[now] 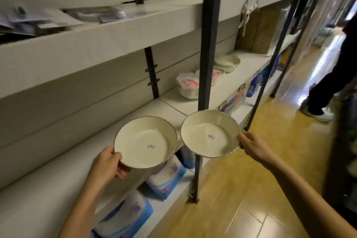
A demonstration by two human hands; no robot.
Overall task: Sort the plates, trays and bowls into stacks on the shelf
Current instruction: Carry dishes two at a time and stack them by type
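I hold two cream plates with scalloped dark rims and a barcode sticker in the middle. My left hand [109, 164] grips the left plate [145, 142] by its near-left rim, over the front edge of the white shelf [170, 106]. My right hand [251, 144] pinches the right plate [210, 133] by its right rim, in front of the dark upright post [207, 44]. Further along the shelf stand a stack of pink-patterned bowls [188, 88] and a stack of pale bowls [228, 63].
Blue and white packs [166, 179] lie on the lower shelf under the plates. The upper shelf [116, 31] holds papers and flat items. A person's legs [326, 91] stand in the aisle at right, on wooden floor [241, 199]. A cardboard box [258, 31] sits at the far end.
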